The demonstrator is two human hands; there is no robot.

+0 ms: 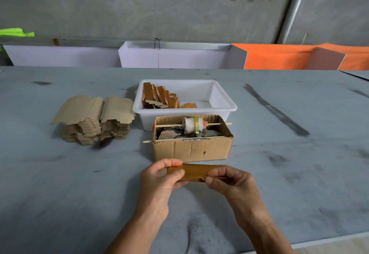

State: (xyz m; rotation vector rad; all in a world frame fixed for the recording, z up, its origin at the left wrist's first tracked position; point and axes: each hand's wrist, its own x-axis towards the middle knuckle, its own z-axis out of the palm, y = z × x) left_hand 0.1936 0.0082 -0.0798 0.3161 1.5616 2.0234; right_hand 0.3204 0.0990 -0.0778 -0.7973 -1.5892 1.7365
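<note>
Two stacks of flat cardboard blanks (93,118) are waiting at the left of the table (60,184), likely as supply. Toward the front edge, the left hand (159,182) is pinching one end of a folded brown cardboard piece (193,172) while the right hand (229,184) is pinching the other, probably flattening its crease before it joins the white tub (146,120).

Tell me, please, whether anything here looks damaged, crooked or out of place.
Nothing looks spilled or broken. The stack of flat cardboard blanks is untidy: its top sheets splay out beyond the pile. The grey table bears dark smears, with one long streak to the right of the white tub.
</note>
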